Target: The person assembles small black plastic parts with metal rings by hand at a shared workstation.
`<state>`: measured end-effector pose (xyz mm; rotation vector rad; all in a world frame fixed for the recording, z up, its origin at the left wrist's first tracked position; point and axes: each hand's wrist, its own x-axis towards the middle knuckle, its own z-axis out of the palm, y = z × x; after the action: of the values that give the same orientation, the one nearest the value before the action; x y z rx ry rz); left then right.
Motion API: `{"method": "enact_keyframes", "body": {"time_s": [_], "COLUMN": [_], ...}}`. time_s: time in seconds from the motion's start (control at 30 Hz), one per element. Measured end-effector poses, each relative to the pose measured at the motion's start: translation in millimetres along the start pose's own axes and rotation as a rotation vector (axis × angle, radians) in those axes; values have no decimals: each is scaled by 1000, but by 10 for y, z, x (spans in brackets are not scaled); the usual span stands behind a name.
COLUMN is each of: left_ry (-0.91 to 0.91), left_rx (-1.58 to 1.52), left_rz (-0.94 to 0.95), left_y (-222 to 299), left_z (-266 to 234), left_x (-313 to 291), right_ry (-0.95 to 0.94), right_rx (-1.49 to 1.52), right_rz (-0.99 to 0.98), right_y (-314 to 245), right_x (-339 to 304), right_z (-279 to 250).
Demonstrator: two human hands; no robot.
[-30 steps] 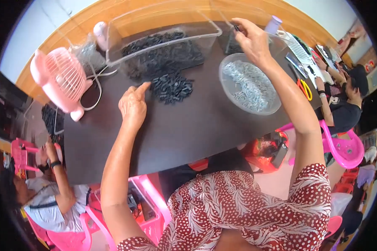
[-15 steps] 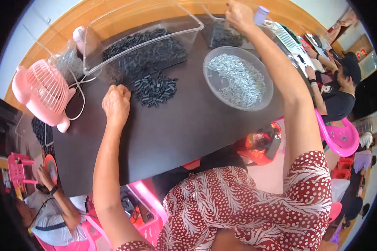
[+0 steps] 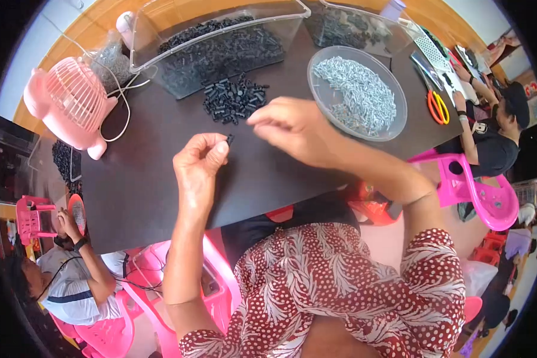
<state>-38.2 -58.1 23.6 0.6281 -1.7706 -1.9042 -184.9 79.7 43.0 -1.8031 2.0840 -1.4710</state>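
My left hand (image 3: 198, 170) is closed above the dark table, pinching a small black plastic cylinder (image 3: 230, 139) between thumb and fingertips. My right hand (image 3: 295, 128) hovers just to its right, fingers bent and pressed together; whether something small is in them is hidden. Beyond both hands lies a loose pile of black cylinders (image 3: 235, 98). Behind that pile stands a clear plastic bin (image 3: 221, 70) holding many more. A round translucent tray (image 3: 401, 113) of small silvery metal pins (image 3: 364, 95) sits to the right of the pile, past my right forearm.
A pink fan (image 3: 71, 107) with a white cable stands at the left. A second clear bin (image 3: 364, 39) with dark parts is at the back right, near orange-handled scissors (image 3: 438, 107). Co-workers sit at the left and at the right (image 3: 495, 143), near pink chairs.
My right hand has come down from the back-right bin to beside my left hand. My left hand has left the pile's edge, moving right and nearer, with a black cylinder now visible in it.
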Motion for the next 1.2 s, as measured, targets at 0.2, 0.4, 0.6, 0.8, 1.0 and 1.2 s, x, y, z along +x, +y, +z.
{"method": "enact_keyframes", "body": {"time_s": [0.2,0.4,0.6,0.8,1.0,1.2], "left_ry": [-8,-32,-6,-4,-35,-1], "left_rx": [-103,-317,-357,-352,-367,-410], "left_rz": [16,-40,-17,-60,-109,-134], "left_y": [-74,-162,-178,-195,-278,-266], "left_z": [176,315,457,449,415,389], "left_x": [-271,-319,-359,-410,-407,-435], "right_ry": [42,110,88,248,23,-142], "right_rx": [109,76,61,-354,-752,-923], "right_rz": [-40,-68,-5,-11,150,78], "right_y": [-88,-126,-146,238,1063,1288], "right_x": [-150,-284,-381,-248,-94,-60], "right_z": [215,240,80,-452,-746,-616]}}
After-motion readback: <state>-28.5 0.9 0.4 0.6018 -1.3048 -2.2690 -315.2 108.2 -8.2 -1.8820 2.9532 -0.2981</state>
